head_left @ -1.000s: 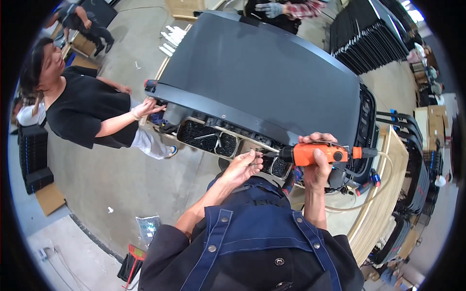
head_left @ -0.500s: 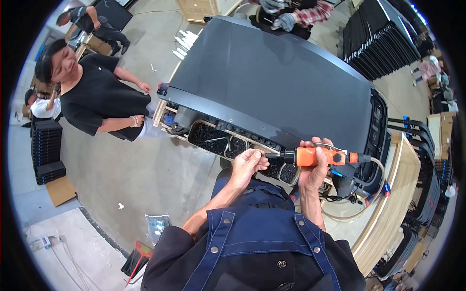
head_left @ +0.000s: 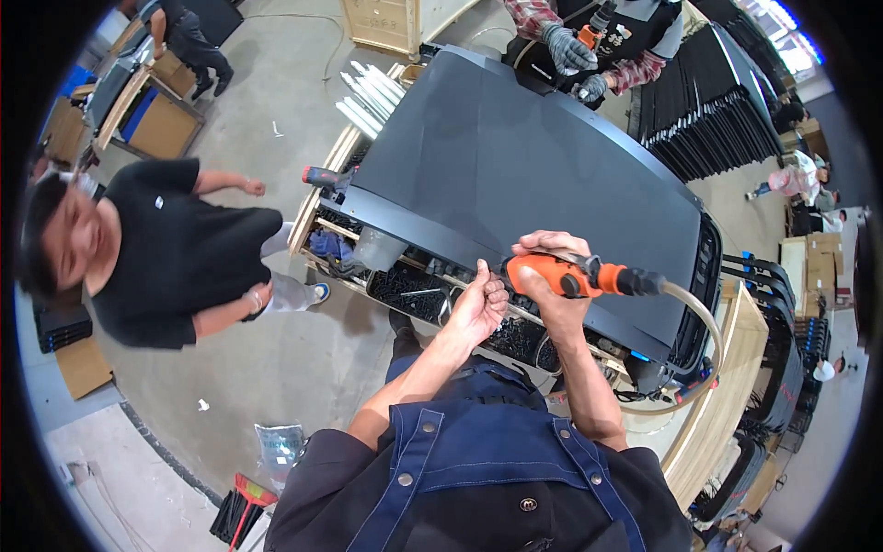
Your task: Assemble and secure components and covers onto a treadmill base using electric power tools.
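Over the near edge of the dark panel (head_left: 515, 166), the orange tool (head_left: 554, 270) tilts downward

Half a second ago the tool lay almost level across the view, its tip meeting the left fingers above the small dark parts (head_left: 517, 341); now it is above the panel's near edge, turned so that its front seems to dip away from the camera. The right hand (head_left: 558, 299) wraps around its body, and the hose (head_left: 706, 322) loops from the rear. The left hand (head_left: 480, 308) is just beside the nose, thumb raised and fingers curled in. To judge by this, the work has passed from the tool's tip to the panel itself. On the far side, a co-worker's gloved hand (head_left: 567, 50) now shows next to a second orange tool (head_left: 590, 37).

The first tool's tip is out of sight around the left hand, so whether it touches the panel cannot be told; nor can I tell whether the curled left fingers pinch anything. The co-worker's head is cut off by the upper edge.
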Demonstrator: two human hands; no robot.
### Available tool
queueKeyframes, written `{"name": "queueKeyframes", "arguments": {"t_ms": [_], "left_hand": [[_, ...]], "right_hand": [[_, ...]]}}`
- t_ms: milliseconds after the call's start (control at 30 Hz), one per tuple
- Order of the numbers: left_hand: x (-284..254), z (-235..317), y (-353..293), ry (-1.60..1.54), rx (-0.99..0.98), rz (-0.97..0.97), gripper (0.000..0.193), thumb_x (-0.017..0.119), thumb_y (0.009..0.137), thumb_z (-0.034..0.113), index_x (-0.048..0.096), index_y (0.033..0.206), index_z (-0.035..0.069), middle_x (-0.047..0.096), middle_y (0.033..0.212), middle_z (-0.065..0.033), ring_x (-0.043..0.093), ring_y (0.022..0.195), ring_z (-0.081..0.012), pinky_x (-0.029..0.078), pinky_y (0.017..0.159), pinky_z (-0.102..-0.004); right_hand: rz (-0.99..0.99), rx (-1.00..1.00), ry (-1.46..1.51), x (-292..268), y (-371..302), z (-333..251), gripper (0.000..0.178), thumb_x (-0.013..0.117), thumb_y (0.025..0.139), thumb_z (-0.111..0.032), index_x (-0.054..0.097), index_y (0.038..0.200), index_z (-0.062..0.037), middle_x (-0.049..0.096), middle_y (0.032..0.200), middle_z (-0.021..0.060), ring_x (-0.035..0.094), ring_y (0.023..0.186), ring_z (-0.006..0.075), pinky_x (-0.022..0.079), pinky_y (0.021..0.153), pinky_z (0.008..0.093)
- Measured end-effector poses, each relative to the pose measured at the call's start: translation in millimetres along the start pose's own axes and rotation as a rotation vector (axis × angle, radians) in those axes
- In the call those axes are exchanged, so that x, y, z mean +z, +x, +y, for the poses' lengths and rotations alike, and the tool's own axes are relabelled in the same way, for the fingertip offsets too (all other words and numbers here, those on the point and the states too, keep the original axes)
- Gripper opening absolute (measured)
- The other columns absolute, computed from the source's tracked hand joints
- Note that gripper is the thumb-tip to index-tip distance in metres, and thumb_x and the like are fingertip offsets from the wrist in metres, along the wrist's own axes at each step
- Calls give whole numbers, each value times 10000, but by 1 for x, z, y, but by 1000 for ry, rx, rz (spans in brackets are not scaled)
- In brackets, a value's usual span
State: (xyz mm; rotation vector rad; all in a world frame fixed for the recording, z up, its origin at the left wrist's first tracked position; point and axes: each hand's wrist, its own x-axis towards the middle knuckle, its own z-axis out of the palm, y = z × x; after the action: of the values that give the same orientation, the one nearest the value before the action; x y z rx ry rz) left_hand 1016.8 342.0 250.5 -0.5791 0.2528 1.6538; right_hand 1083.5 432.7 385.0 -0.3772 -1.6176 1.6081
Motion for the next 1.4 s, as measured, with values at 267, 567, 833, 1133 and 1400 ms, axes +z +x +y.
{"name": "queueKeyframes", "arguments": {"t_ms": [267, 567, 833, 1133, 1400], "left_hand": [[-8, 41, -35, 367, -188, -44, 295, 524, 1035, 148, 530, 1271, -29, 615, 1217, -181, 643, 1139, -298, 540, 1002, -399], [-38, 97, -62, 766, -233, -130, 453, 459, 1054, 207, 367, 1388, -84, 578, 1312, -248, 696, 1023, -307, 586, 865, -370], [-46, 116, -67, 1188, -128, -105, 399, 578, 1029, 337, 580, 1166, -37, 723, 892, -145, 650, 604, -132, 515, 526, -237], [-25, 119, -77, 810, 7, -132, 313, 674, 978, 270, 617, 1156, 18, 697, 889, -92, 652, 680, -132, 532, 586, -240], [-19, 92, -77, 566, 65, -137, 240, 717, 936, 198, 664, 1123, 58, 705, 911, -86, 659, 691, -153, 548, 594, -257]], "right_hand": [[-357, 100, -359, 39, 35, 14, 437, 691, 721, 158, 573, 1099, -27, 672, 1013, 137, 684, 956, 260, 582, 909, 432], [-136, 100, -192, 43, 27, 29, 384, 711, 721, 139, 586, 1048, -18, 658, 998, 124, 694, 991, 256, 558, 919, 414], [-137, 156, -274, 47, 19, 29, 356, 721, 741, 112, 597, 1052, -10, 676, 1082, 159, 675, 1065, 278, 539, 966, 430], [125, 135, 114, 42, 16, -8, 454, 749, 798, -90, 540, 1201, -65, 636, 1132, 145, 664, 1041, 306, 494, 1023, 553], [271, 238, 508, 8, -2, 14, 455, 726, 813, -97, 522, 1220, -95, 640, 1132, 121, 674, 1019, 289, 496, 1020, 546]]}}
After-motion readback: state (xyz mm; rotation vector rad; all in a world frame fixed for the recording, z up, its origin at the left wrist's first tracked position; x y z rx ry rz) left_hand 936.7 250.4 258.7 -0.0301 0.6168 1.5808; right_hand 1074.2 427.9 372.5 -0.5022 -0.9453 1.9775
